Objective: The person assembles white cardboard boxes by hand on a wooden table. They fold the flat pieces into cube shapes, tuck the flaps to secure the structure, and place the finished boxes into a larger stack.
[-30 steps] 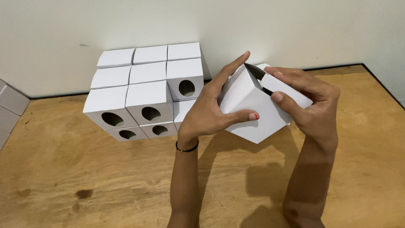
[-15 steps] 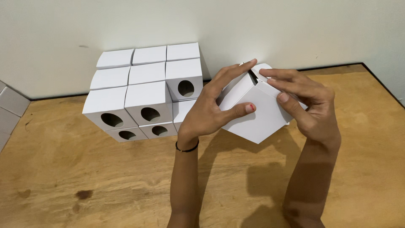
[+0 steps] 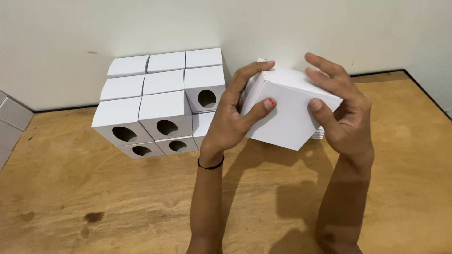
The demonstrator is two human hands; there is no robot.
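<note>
— The white box (image 3: 287,110): where does it sit in the frame?

— Right of centre, in the upper half. It is held up off the wooden surface (image 3: 94,207), tilted so that one corner points down toward the lower middle of the picture.

— And the hands?

— One on each side. The left hand (image 3: 235,117) clasps the box's left edge, thumb pressed on the front face, fingers curled over the top corner. The right hand (image 3: 341,110) closes on the right edge, thumb on the front face and fingers spread across the top panel. Both are wrapped around the box, neither one wide open.

— Which hand is nearer the stack?

— The left. The stack of white boxes (image 3: 160,101) stands to the left of the held box, against the wall (image 3: 141,28) in the upper left of the frame, several with round holes facing forward. The left hand lies between the held box and the stack, overlapping the stack's right-hand column in the picture; whether it touches cannot be told.

— Does the box have a long axis?

— It looks nearly cubic, so none stands out. Its top panel slopes down toward the right of the frame.

— Anything below it?

— A low pile of flat white sheets (image 3: 318,134) peeks out beneath its right corner.
</note>
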